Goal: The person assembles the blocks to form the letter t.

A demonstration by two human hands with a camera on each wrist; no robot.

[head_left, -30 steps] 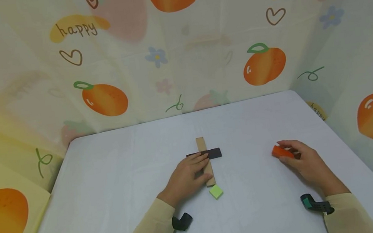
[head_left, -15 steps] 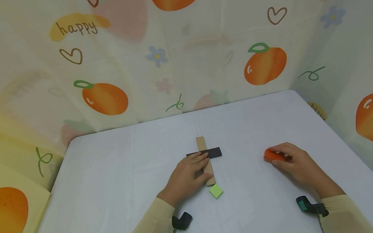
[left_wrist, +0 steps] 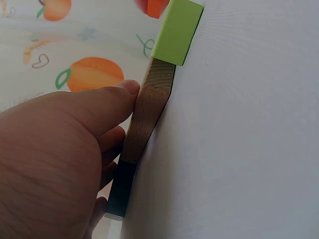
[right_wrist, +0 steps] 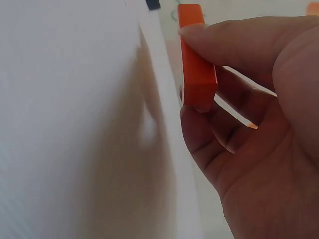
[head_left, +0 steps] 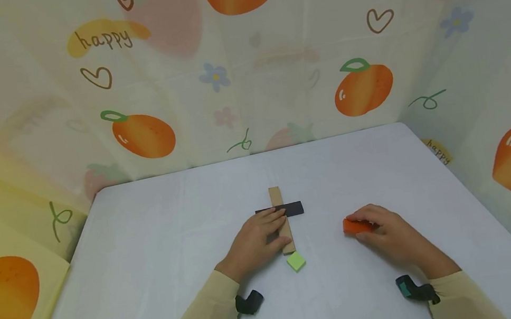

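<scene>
A tan wooden strip (head_left: 275, 196) lies on the white table, with a black strip (head_left: 294, 208) crossing it like a plus sign. My left hand (head_left: 257, 240) rests on both strips with its fingers fairly straight; in the left wrist view the thumb touches the wood (left_wrist: 144, 114). At the strip's near end sits a light green block (head_left: 296, 262), touching or almost touching it. To the right, my right hand (head_left: 391, 233) pinches an orange block (head_left: 357, 226) between thumb and fingers. The right wrist view shows this orange block (right_wrist: 199, 69) held above the tabletop, its shadow below.
The white table (head_left: 159, 230) has its back edge against a fruit-patterned cloth (head_left: 271, 93). More patterned cloth stands on the left and right sides. A black wrist device (head_left: 250, 302) is strapped near each sleeve cuff.
My right hand has moved left with the orange block, closer to the crossed strips. The left hand, the strips and the green block have stayed in place.
</scene>
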